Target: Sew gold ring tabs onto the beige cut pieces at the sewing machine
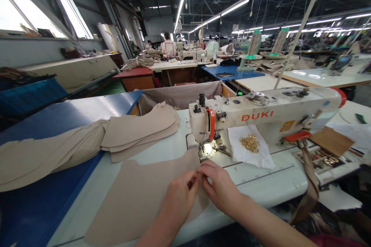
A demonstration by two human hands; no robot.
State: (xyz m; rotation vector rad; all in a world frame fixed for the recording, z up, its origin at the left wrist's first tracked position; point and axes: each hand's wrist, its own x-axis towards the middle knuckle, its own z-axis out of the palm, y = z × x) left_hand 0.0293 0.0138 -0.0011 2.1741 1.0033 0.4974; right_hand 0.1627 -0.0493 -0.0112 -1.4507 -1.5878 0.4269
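My left hand (180, 195) and my right hand (216, 183) meet just in front of a sewing machine (232, 114), fingertips pinched together. Whatever they pinch is too small and too covered to name. Under them lies a large beige fabric panel (136, 193), flat on the pale machine table (266, 183), its upper corner close to the presser foot (202, 152). Right of the needle area, a pile of small gold metal pieces (249, 143) rests on a white cloth (236, 150).
Stacked beige panels (142, 127) lie left of the machine, with more panels (52, 150) across a blue table (34, 208). A tray (324, 162) of small tools and a brown board (332, 141) stand at right. A strap (310, 177) hangs from the machine. Other people work farther back.
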